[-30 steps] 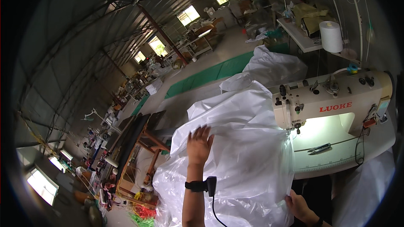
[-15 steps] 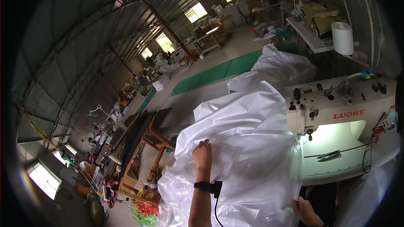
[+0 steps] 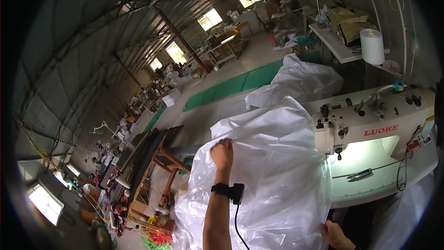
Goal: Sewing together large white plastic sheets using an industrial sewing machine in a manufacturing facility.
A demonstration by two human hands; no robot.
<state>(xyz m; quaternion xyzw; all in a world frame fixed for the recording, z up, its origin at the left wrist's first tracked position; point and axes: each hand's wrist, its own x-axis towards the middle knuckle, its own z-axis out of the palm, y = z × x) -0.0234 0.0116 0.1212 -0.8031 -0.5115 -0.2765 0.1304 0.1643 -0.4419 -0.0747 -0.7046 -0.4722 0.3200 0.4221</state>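
Observation:
A large sheet of thin white plastic film (image 3: 273, 180) spreads over the sewing table in creased folds. Its right side runs under the needle area of a white sewing machine (image 3: 370, 120). My left hand (image 3: 222, 153), with a black strap and small cabled device at the wrist, has its fingers curled into a raised fold on the sheet's left part. Low on the right, my right hand (image 3: 336, 235) pinches the sheet's near right edge between thumb and fingers. Thread snips (image 3: 360, 175) lie on the lit machine bed beside the needle area.
More white film (image 3: 300, 78) lies bunched beyond the table. A white thread cone (image 3: 372, 46) stands at the back right near a cluttered side table (image 3: 337, 46). On the left is a wooden-legged rack (image 3: 169, 176), with red and green strands (image 3: 157, 238) on the floor.
My left hand has moved slightly farther away, and the film now creases outward from its fingers. My right hand stays at the sheet's edge. The whole view has shifted a little.

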